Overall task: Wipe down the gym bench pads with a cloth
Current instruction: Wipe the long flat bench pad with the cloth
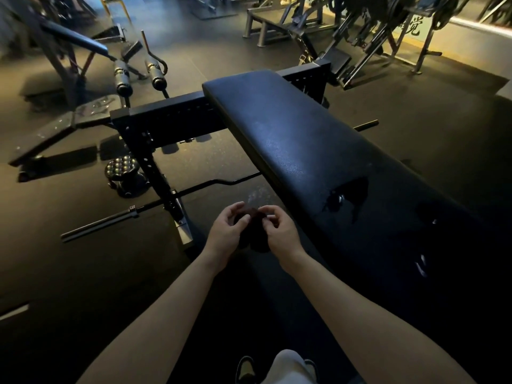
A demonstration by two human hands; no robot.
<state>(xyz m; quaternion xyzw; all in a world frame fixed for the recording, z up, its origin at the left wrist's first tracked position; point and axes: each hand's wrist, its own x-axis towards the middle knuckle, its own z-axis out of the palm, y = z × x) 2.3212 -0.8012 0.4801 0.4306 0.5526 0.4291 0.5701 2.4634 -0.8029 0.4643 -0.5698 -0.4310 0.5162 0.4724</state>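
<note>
A long black bench pad (291,139) runs from the upper middle down to the lower right, with a torn patch in its cover near its right part. Just left of the pad's near edge, above the floor, both hands hold a small dark cloth (253,231) bunched between them. My left hand (225,231) grips the cloth's left side with curled fingers. My right hand (279,231) pinches its right side. Neither hand nor the cloth touches the pad.
The black steel bench frame (166,120) crosses behind the pad. A barbell (116,217) lies on the dark rubber floor to the left, beside a studded roller (122,167). Another bench (74,37) and machines (360,37) stand farther back. My shoe (245,368) shows at the bottom.
</note>
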